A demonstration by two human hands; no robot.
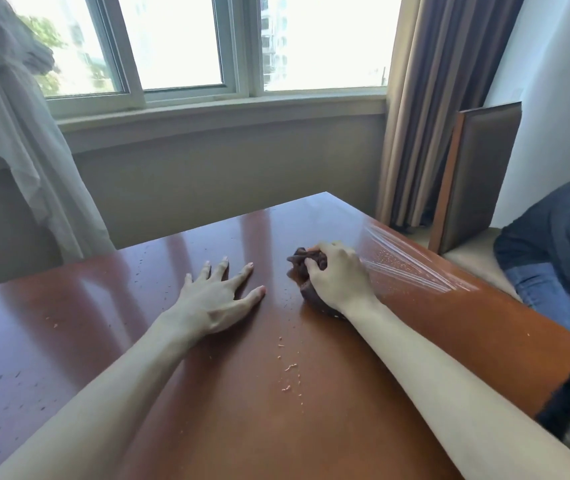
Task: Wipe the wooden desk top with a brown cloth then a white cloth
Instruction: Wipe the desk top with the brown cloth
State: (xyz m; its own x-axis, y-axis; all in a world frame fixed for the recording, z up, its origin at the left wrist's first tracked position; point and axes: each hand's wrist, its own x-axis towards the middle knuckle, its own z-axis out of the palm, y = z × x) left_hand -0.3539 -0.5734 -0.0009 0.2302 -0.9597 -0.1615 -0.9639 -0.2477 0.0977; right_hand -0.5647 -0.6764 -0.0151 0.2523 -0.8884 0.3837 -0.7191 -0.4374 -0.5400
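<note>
1. Crumbs [288,368] on desk [69,341] between both forearms, near edge.
2. L hand [216,299] flat on desk, fingers straight & spread, holding nothing.
3. R hand [337,278] w/ fingers curled round bunched brown cloth [306,268], pressing it on desk, just right of L hand.
4. Wet streaks [411,268] right of cloth.
5. Window [179,46] & curtain [439,98] beyond.

**Count on and around the desk**

Two hands are showing: one left hand [216,303] and one right hand [337,277]. One brown cloth [306,268] is lying on one wooden desk top [103,306]. Two curtains are hanging, one sheer curtain [17,133] and one brown curtain [429,98].
</note>
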